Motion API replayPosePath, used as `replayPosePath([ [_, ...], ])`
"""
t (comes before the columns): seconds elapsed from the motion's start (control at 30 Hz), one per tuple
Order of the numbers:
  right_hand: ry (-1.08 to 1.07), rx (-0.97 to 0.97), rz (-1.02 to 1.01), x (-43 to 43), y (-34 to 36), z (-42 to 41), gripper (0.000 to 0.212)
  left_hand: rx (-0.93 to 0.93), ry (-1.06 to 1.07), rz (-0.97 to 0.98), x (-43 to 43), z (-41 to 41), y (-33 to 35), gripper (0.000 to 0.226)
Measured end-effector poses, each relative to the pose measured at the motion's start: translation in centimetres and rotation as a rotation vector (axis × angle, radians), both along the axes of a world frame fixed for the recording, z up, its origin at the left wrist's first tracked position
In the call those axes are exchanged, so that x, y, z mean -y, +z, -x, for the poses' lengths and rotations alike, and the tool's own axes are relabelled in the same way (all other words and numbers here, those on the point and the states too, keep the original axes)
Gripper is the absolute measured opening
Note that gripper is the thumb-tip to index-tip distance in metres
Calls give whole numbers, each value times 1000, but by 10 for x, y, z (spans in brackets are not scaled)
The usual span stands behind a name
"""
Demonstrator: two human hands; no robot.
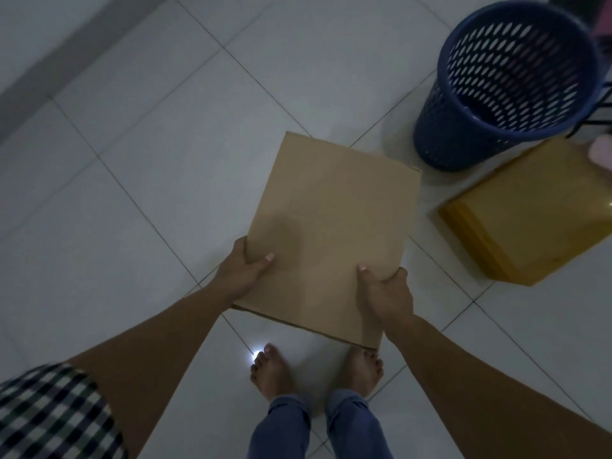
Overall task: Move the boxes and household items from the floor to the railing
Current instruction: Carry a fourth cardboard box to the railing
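Observation:
A plain brown cardboard box (331,220) is held above the white tiled floor in the middle of the view, its flat top facing up. My left hand (241,273) grips its near left edge, thumb on top and fingers underneath. My right hand (384,293) grips the near right corner the same way. A second, yellower cardboard box (530,213) sits on the floor at the right. No railing is in view.
A tall dark blue perforated plastic basket (503,84) stands on the floor at the upper right, beside the yellow box. My bare feet (271,372) stand just below the held box. A grey skirting strip (66,54) runs along the upper left. Pink items poke in at the right edge.

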State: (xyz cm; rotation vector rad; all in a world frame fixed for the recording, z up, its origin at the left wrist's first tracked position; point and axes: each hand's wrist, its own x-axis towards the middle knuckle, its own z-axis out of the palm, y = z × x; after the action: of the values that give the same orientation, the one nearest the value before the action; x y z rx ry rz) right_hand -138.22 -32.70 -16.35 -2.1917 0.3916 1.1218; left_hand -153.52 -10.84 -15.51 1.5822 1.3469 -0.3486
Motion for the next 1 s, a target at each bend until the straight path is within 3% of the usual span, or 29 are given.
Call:
replayPosePath([
  [0.33,-72,59,-87,27,159,-28,72,98,72,1,38,-19,148,69],
  [0.67,-30,269,-241,47,359,-51,71,269,76,-132,52,-44,361,59],
  [0.9,46,442,-308,47,460,-94,66,393,26,-166,44,-76,460,74],
  [1.0,38,484,-333,42,490,-112,59,439,7,-215,37,-99,492,70],
])
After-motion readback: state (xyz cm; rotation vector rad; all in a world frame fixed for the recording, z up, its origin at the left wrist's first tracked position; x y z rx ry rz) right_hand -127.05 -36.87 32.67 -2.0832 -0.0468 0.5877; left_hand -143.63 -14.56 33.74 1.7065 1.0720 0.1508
